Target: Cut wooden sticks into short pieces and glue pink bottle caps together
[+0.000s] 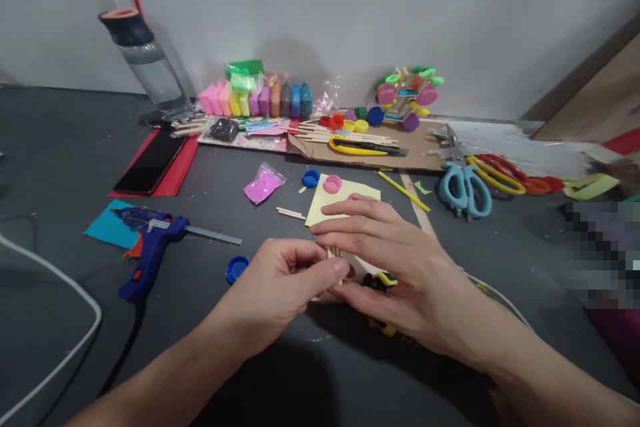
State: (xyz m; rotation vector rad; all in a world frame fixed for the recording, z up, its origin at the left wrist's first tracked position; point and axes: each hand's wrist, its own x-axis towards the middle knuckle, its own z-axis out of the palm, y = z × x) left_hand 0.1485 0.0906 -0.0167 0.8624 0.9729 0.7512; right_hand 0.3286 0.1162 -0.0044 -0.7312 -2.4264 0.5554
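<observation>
My left hand [280, 287] pinches a small piece of pale wooden sticks [333, 252] between thumb and fingers, low over the dark table. My right hand [405, 257] arches over the same piece with its fingers stretched out and its thumb apart below. Whether its fingertips touch the sticks cannot be made out. A black and yellow item [384, 279] shows partly beneath my right palm. Just beyond lies a pale yellow paper sheet [316, 203], with a pink bottle cap [332, 184] on it. One blue cap [237, 269] sits beside my left hand.
At left are a blue glue gun [155, 243] with its cord, a phone [150, 161] and a water bottle [150, 67]. Clay packs [265, 100], a yellow cutter [367, 145] on cardboard and a colourful stick model [410, 97] line the wall. Light blue scissors [465, 188] lie right.
</observation>
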